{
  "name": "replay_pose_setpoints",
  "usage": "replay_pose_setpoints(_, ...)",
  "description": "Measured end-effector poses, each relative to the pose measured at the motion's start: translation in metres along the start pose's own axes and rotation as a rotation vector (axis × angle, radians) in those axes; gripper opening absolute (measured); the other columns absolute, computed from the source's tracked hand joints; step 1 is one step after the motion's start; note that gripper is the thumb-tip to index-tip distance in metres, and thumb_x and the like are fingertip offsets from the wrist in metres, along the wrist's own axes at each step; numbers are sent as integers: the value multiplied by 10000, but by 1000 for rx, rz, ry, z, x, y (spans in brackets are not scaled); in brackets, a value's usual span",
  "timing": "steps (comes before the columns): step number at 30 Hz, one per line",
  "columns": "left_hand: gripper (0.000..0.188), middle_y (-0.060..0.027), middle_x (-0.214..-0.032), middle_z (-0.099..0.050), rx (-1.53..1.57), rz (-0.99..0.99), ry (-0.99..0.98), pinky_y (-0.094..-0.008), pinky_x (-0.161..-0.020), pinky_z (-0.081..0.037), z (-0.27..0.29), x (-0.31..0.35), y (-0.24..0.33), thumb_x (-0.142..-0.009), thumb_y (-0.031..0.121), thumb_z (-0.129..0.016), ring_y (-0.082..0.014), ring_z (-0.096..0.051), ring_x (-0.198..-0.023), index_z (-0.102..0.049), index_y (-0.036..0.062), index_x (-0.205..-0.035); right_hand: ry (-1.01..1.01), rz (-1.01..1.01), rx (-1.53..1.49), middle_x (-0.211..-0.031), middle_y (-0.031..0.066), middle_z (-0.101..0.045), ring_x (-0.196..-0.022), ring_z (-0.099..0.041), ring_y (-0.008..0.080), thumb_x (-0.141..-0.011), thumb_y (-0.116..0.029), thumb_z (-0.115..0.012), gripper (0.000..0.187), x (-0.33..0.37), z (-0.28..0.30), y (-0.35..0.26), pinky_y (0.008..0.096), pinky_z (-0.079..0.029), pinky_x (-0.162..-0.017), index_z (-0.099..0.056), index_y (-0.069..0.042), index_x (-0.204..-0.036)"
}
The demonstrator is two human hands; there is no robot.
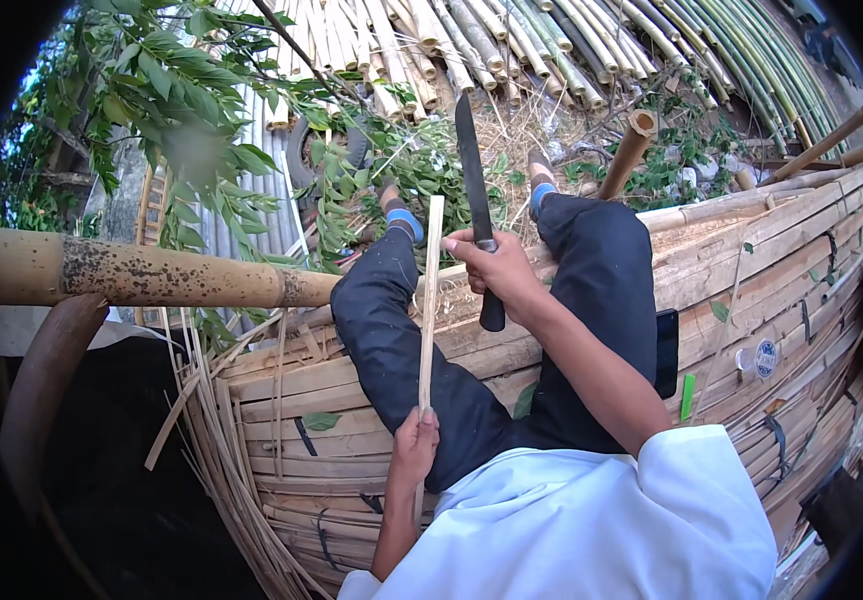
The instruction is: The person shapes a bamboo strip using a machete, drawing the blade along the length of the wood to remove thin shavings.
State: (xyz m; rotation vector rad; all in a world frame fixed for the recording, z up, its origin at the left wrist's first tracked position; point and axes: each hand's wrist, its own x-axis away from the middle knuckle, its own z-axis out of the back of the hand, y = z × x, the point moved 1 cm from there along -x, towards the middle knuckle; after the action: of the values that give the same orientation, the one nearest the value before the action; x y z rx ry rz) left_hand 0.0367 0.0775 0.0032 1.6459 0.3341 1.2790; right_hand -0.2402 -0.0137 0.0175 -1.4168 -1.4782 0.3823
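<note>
My left hand [415, 444] grips the lower part of a thin pale bamboo strip [430, 300] that stands nearly upright between my knees. My right hand [497, 268] is closed on the dark handle of a long knife [473, 190], whose blade points up and away beside the top of the strip. The blade and the strip are close together but apart. I sit on a stack of split bamboo slats [752, 260], legs in dark trousers stretched forward.
A thick spotted bamboo pole [152, 275] crosses at the left. Many bamboo poles [552, 40] lie at the top, green leafy branches [172, 100] to the left. A cut bamboo stub [630, 150] stands by my right leg. Loose strips [212, 440] hang off the stack's left edge.
</note>
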Motion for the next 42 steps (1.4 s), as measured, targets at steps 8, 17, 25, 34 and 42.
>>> replay_pose_setpoints(8,329,46,-607,-396,-27,-20,-31,-205,-448,-281,2,-1,-2,-1023,314,-430,-28,-356,-511,-476,60,-818,-2,118,-168,-572,-61,-426,-450,-384,44,-884,-206,-694,206,-14,-8,7,217,-317,-436,-578,-38,-860)
replay_pose_setpoints(17,336,67,-594,-339,133,55,-131,-186,-414,-231,2,1,6,-1011,375,-436,-15,-309,-468,-467,80,-853,-83,128,-448,-579,-66,-419,-467,-372,34,-900,-208,-676,197,-18,-11,20,213,-310,-448,-570,-60,-824)
replay_pose_setpoints(25,353,47,-584,-392,21,35,-36,-200,-432,-270,1,-2,1,-1011,352,-452,-27,-348,-487,-483,59,-817,195,343,398,-543,30,-505,-492,-474,122,-864,-266,-689,301,-29,6,16,341,-365,-491,-601,-12,-729)
replay_pose_setpoints(34,391,15,-575,-439,-143,-37,43,-234,-470,-325,-2,-5,-4,-1008,340,-467,-51,-404,-523,-489,34,-767,306,388,829,-535,104,-514,-478,-449,180,-868,-306,-680,330,-17,7,-5,356,-362,-492,-617,5,-774)
replay_pose_setpoints(42,402,13,-580,-441,-153,-20,39,-241,-481,-335,-3,-6,-2,-1006,361,-463,-56,-408,-534,-493,37,-770,297,470,777,-541,61,-488,-495,-475,145,-878,-296,-676,329,-17,8,-2,342,-364,-487,-597,5,-771)
